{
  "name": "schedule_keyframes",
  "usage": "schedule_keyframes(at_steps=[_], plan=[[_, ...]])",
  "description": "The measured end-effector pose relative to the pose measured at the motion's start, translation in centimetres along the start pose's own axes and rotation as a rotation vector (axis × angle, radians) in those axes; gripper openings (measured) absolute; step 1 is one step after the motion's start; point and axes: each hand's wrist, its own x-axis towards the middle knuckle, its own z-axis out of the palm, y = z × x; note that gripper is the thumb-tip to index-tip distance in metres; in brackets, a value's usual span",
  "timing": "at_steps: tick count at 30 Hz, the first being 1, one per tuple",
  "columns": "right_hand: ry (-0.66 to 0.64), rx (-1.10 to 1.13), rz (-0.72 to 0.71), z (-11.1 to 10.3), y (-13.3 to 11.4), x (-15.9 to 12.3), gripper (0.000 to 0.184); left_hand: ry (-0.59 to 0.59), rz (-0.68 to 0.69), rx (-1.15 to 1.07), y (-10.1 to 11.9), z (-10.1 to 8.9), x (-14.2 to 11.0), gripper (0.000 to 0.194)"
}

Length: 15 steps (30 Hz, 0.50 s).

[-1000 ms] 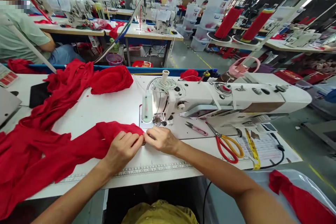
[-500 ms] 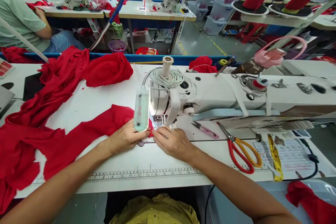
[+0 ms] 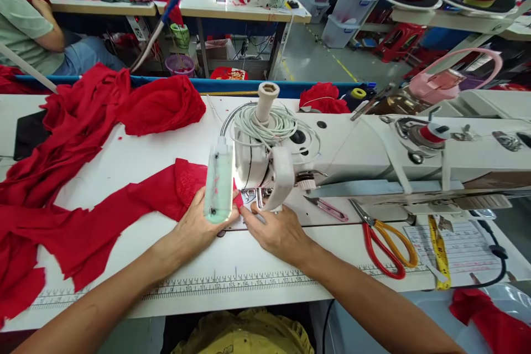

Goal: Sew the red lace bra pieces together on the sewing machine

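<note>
Red fabric (image 3: 136, 202) trails from the left across the white sewing table to the needle area of a sewing machine (image 3: 253, 163). My left hand (image 3: 193, 235) grips the fabric just left of the presser foot (image 3: 249, 194), its fingertips partly hidden behind a pale green lamp (image 3: 218, 182). My right hand (image 3: 277, 232) is closed at the fabric's right edge, thumb and fingers pinched beside the foot. The two hands' fingertips almost meet in front of the needle. A white machine part hides some of the right fingers.
Thread snips (image 3: 327, 208) and scissors with red and orange handles (image 3: 384, 243) lie right of my right hand. A yellow tape measure (image 3: 440, 254) rests on a paper sheet. More red fabric (image 3: 83, 116) is heaped at left. Beyond, a person (image 3: 37, 33) sits at another table.
The view has shifted a little. Both hands stay by the presser foot; the right fingers look more tucked in. The trailing red fabric has moved slightly, showing more of its patterned end beside the lamp.
</note>
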Motion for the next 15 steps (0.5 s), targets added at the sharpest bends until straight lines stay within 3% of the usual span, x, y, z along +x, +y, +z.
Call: schedule_keyframes(at_steps=[3, 8, 12, 15], plan=[[-0.003, -0.101, 0.012, 0.4, 0.3, -0.1, 0.031, -0.020, -0.019, -0.043, -0.3, 0.1, 0.6, 0.038], [0.019, -0.209, 0.001, 0.5, 0.4, -0.2, 0.034, -0.045, -0.159, -0.078, 0.1, 0.4, 0.8, 0.033], [-0.007, -0.219, 0.011, 0.5, 0.3, -0.2, 0.037, -0.054, -0.162, -0.082, -0.2, 0.9, 0.9, 0.023], [-0.031, -0.223, 0.033, 0.6, 0.3, 0.0, 0.036, 0.004, -0.156, -0.064, -0.7, 1.6, 1.0, 0.021]])
